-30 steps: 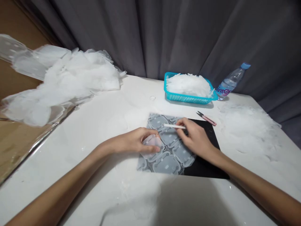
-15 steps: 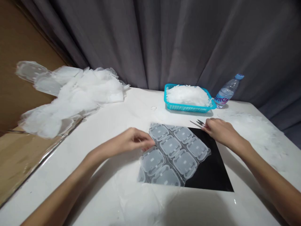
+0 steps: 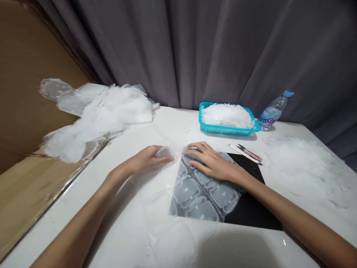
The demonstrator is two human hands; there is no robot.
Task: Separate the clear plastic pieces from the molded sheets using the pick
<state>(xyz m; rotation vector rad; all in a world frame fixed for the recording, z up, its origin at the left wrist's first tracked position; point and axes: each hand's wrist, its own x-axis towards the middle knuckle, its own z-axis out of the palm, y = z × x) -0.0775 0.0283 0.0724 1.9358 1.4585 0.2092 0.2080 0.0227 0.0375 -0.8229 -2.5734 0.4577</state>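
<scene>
My left hand [image 3: 149,158] pinches a thin clear piece [image 3: 164,152] between thumb and fingers, just beside the patterned plastic sheet [image 3: 186,190] under my right hand [image 3: 210,162], which is spread open. The sheet covers part of a black mat [image 3: 253,208]; pink snips [image 3: 253,154] lie beyond my right hand. I judge this as handling one piece while steadying the sheet; the next move seems to call for a light pinch.
</scene>
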